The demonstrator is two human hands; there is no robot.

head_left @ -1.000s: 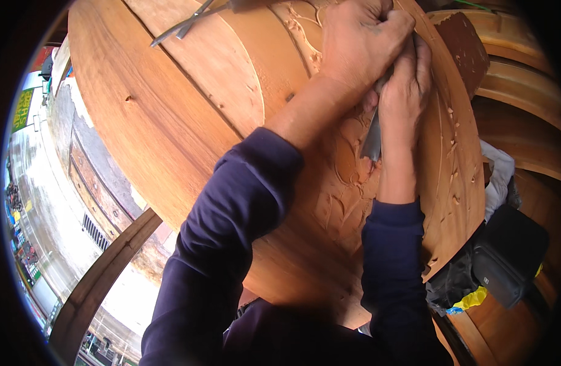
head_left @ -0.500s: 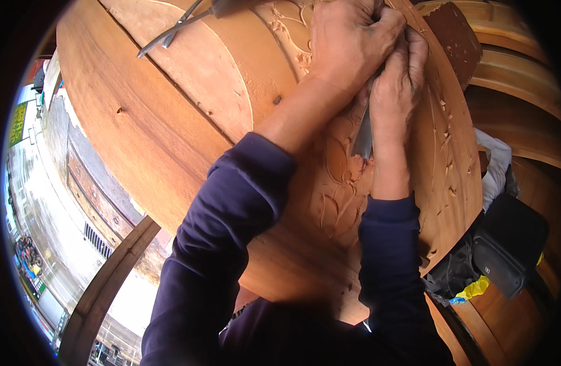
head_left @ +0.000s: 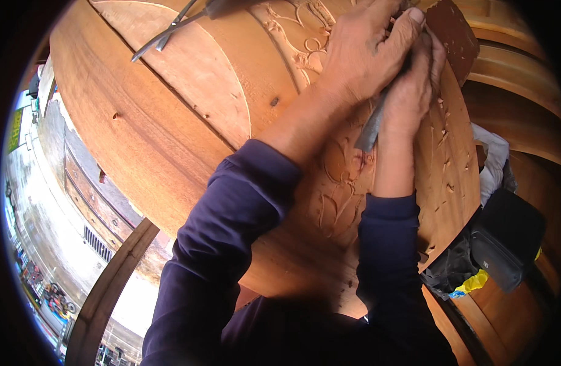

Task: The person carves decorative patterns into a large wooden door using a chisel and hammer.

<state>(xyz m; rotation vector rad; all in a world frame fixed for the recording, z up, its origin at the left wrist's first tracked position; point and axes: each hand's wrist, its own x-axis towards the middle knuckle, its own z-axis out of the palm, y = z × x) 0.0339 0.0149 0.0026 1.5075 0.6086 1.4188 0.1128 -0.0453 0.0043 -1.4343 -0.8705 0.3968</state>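
My left hand (head_left: pixel 369 55) is closed at the top of the wooden panel, pressed over my right hand; what its fingers grip is hidden. My right hand (head_left: pixel 408 97) is wrapped round a flat steel chisel (head_left: pixel 370 131), whose blade points down toward me along a band of carved leaf and curl shapes (head_left: pixel 332 180). Small curled shavings lie on the carved wooden panel (head_left: pixel 140 140). Crossed metal carving tools (head_left: pixel 164 36) rest on the panel at the upper left, left of my hands.
At the right are curved wooden pieces (head_left: pixel 509 79), a pale cloth (head_left: pixel 491 161), a black case (head_left: pixel 506 238) and a yellow bag (head_left: pixel 472 280). A wooden beam (head_left: pixel 110 287) slants at the lower left, over a worn, pale ground (head_left: pixel 55 201).
The view has shifted, moving the panel slightly up and left in it. Both hands have moved up and right along the panel, and the chisel's tip has drawn back from the shavings.
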